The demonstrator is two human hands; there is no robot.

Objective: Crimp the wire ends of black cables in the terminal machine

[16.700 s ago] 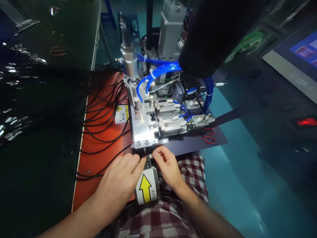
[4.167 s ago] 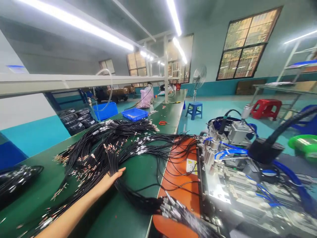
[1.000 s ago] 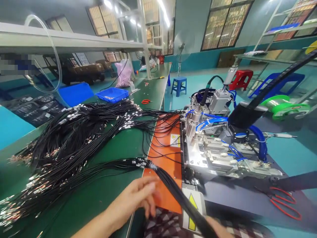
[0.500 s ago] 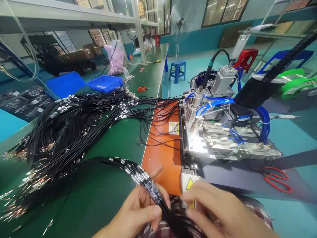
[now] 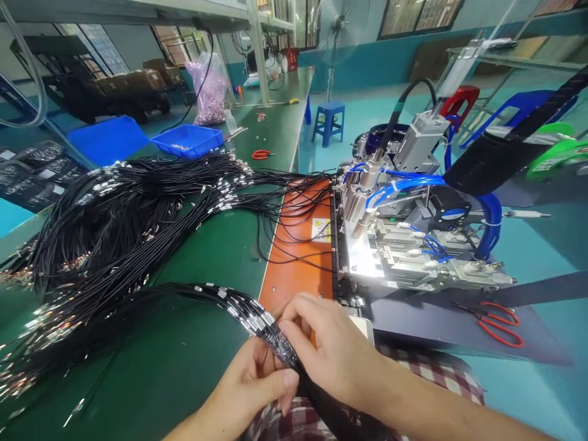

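Note:
My left hand (image 5: 255,380) is closed around a bundle of thin black cables (image 5: 316,401), thumb on top and fingers underneath. Silver metal sleeves (image 5: 250,317) cluster on the bundle just beyond that hand. Shiny clear wrap (image 5: 281,348) covers a short stretch between the sleeves and my thumb. From the right, my right hand (image 5: 333,349) is closed at this wrapped stretch, thumb and curled fingers against it; some fingertips are hidden. The bundle's near end drops over my lap, and its far end runs left across the green table (image 5: 184,361).
A large heap of black cables (image 5: 151,214) lies on the table's left. Several cables cross the orange plate (image 5: 294,278) to a machine (image 5: 413,245) at right. Red-handled scissors (image 5: 500,324) rest on its base. Farther back are red pliers (image 5: 261,155) and a blue tray (image 5: 188,141).
My right hand has moved left and up, from apart and blurred to touching the wrapped part of the bundle. My left hand keeps its hold. The view has shifted slightly.

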